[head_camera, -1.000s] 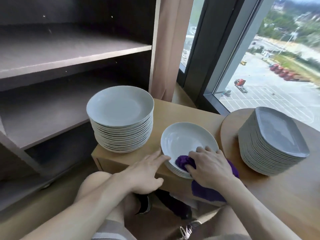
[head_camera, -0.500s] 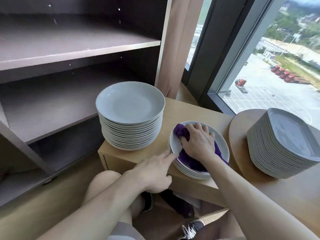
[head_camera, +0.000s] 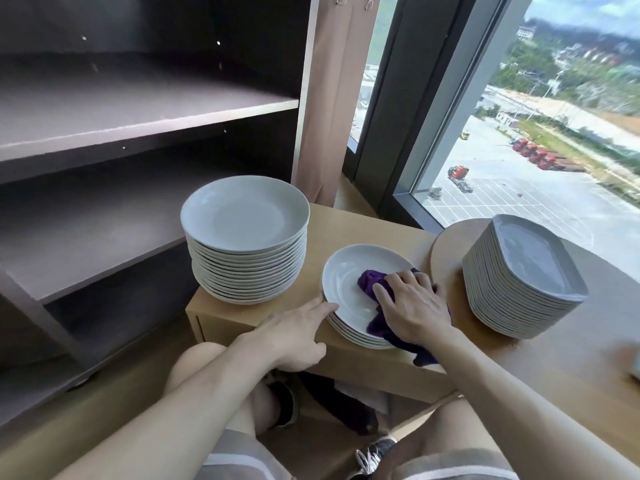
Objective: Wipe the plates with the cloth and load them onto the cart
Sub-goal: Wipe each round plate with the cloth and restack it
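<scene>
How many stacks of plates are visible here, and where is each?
3. A tall round stack at left on the cabinet, a short stack beside it under the cloth, a square stack on the table at right.

This is looking like a restaurant or catering storeroom on an upper floor: a stack of round white plates (head_camera: 244, 216) is standing at the left end of a wooden worktop (head_camera: 363, 226), and a stack of square grey plates (head_camera: 526, 271) is rising on the rounded worktop (head_camera: 446, 251) beside it. A dark shelving unit (head_camera: 138, 109) is standing alongside, and a large window (head_camera: 554, 202) is looking down on parked red trucks (head_camera: 530, 152).
</scene>
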Motion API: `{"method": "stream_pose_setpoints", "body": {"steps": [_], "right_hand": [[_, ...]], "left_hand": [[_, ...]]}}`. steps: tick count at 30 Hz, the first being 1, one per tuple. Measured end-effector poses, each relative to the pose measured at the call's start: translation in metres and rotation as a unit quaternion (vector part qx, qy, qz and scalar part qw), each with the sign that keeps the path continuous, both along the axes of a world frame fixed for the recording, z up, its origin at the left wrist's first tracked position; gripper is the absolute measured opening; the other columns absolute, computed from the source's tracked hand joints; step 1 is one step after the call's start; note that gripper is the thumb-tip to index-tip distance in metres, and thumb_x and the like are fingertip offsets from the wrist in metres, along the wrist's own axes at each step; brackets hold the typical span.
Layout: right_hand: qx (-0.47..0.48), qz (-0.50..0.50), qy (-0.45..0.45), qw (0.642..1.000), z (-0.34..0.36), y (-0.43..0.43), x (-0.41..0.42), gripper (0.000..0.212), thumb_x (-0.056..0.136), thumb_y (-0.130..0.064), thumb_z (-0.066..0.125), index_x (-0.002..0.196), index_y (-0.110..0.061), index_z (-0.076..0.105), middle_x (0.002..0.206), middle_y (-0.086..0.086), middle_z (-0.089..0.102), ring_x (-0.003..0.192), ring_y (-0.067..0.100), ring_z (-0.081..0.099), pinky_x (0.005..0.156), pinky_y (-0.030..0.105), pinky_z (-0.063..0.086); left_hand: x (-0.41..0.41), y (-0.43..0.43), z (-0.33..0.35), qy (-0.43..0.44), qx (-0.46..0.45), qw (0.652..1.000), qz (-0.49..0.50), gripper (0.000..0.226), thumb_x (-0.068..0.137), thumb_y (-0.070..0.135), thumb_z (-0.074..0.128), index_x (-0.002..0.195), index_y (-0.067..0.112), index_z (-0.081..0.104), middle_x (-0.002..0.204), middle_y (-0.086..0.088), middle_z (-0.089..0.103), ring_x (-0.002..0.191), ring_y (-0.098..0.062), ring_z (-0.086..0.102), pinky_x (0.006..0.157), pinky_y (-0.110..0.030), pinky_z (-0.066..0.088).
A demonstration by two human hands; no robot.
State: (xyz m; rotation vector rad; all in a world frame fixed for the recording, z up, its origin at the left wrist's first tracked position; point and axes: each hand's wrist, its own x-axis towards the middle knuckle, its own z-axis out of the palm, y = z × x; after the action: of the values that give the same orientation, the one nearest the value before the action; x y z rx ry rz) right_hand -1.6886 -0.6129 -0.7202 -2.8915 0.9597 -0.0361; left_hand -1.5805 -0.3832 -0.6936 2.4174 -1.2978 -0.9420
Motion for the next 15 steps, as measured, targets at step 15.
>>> {"method": "stream_pose_setpoints", "body": {"steps": [15], "right_hand": [[0.023, 0.091, 0.002, 0.996, -0.007, 0.038, 0.017, 0.039, 0.098, -0.055, 0.035, 0.135, -0.044, 0.042, 0.130, -0.002, 0.048, 0.125, 0.028, 0.042, 0.102, 0.053, 0.031]], "left_hand": [[0.001, -0.005, -0.009, 0.018, -0.037, 0.998, 0.039, 0.093, 0.077, 0.045, 0.056, 0.155, 0.048, 0.006, 0.163, 0.011, 0.033, 0.143, -0.019, 0.042, 0.114, -0.036, 0.038]]}}
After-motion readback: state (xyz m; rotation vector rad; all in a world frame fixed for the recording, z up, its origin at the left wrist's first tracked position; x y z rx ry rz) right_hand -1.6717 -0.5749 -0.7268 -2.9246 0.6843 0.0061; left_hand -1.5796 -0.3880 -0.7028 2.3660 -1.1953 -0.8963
